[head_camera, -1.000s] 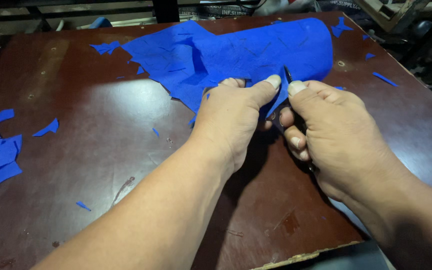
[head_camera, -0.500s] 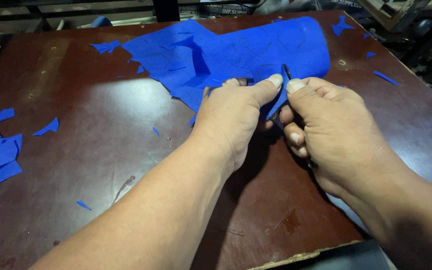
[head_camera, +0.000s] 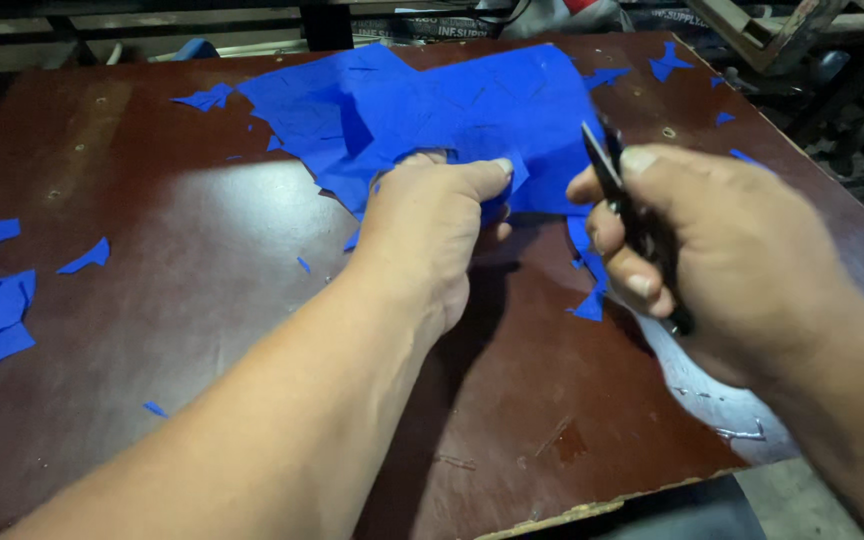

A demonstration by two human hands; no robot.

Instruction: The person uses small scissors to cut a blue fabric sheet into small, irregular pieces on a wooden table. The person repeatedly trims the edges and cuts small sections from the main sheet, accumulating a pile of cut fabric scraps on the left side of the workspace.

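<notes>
While my left hand pinches the blue cloth at the table's far middle, my right hand grips black scissors just right of it; blades near my thumb could nick it, I judge.

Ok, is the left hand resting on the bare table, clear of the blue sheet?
No, the left hand grips the near edge of the blue sheet, its thumb pressed onto the material.
</notes>
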